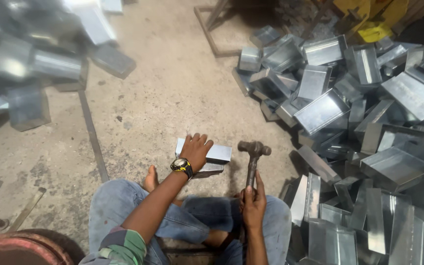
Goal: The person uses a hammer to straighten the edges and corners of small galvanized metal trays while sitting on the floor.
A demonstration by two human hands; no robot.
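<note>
Right hand gripping hammer, left hand flat on metal box — box piles alongside.

Left hand presses metal box; right hand grips hammer.

The person wears faded blue denim jeans, worn pale over the knees, across the lower middle of the frame. A sleeve striped in green, grey and a reddish band shows at the bottom left. A wristwatch with a black strap and yellow-trimmed round case sits on the left wrist. The feet are bare.
</note>
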